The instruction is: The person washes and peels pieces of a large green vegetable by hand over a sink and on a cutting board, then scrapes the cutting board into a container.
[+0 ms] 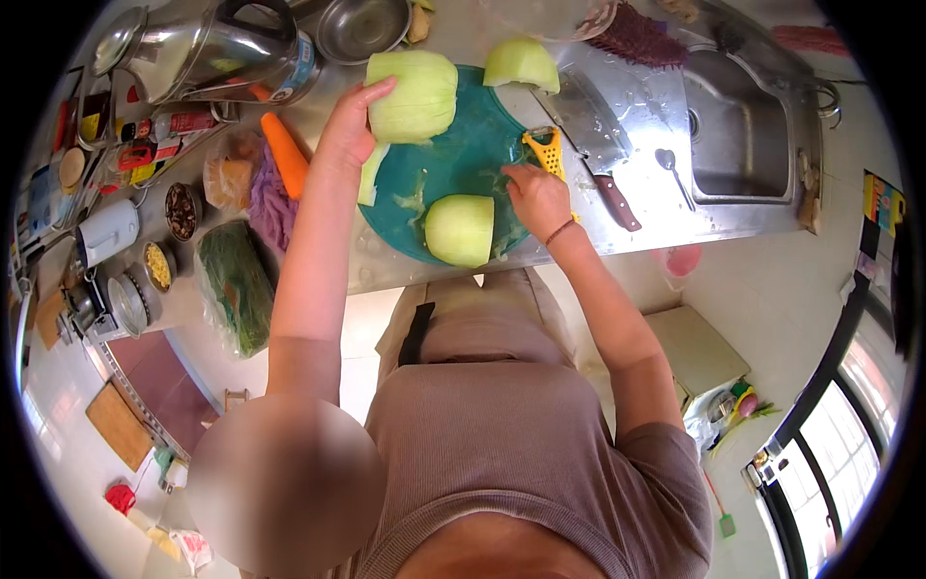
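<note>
My left hand (354, 127) holds a large peeled, pale green gourd piece (414, 98) by its left side, over the far left of a round green cutting board (463, 170). My right hand (539, 197) is above the board's right part, its fingers curled; whether they pinch anything is hidden. Just beyond it lies a yellow peeler (546, 152), partly covered by the hand. A smaller gourd piece (460, 230) rests on the board's near part, and another piece (522, 65) stands at its far edge. A pale green strip (372, 176) lies at the left rim.
Right of the board lie a cleaver (589, 116) with a brown handle (617, 203) and a spoon (675, 177), beside a steel sink (738, 130). At left are a carrot (284, 153), bagged greens (237, 282), a steel kettle (210, 47) and small bowls (157, 266).
</note>
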Available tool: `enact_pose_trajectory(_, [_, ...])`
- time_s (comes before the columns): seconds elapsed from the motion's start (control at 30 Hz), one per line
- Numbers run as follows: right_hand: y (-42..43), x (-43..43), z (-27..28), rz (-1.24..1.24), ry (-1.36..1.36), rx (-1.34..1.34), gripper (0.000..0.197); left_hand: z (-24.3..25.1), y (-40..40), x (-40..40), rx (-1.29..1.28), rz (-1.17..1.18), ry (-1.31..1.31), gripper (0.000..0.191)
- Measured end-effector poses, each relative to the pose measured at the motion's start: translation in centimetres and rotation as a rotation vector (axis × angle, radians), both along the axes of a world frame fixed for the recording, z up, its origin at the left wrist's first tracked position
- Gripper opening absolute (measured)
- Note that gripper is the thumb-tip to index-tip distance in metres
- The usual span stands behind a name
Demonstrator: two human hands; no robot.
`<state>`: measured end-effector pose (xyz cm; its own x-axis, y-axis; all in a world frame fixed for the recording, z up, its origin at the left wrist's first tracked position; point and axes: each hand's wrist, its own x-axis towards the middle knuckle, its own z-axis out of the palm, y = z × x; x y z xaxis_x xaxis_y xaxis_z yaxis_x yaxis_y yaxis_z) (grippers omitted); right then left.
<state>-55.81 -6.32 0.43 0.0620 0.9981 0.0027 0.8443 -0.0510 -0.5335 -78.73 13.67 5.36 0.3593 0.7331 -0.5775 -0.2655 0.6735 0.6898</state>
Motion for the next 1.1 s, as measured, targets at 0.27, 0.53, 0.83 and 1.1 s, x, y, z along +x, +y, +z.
enact_pose_trajectory(0.27, [9.5,2.5,-2.2,-0.744,1.267,-0.275,0.041,-3.3,1.4,1.3,0.025,-0.130,0.022,0.042])
enact_pose_trajectory(0.53, [16.2,3.5,-5.3,-1.227,1.896,-0.175,0.031,-3.8,3.4,1.0,0.017,-0.189,0.135,0.042])
enact_pose_trajectory(0.83, [11.1,3.4,-0.7,-1.106,2.046,-0.088,0.043,-0.5,4.1,-4.7,-0.102,0.043,0.023,0.045])
enact_pose_trajectory(1.1, [6.7,3.4,1.9,-0.800,2.239,-0.213,0.053,-3.5,3.5,-1.0,-0.177,0.130,0.039,0.044])
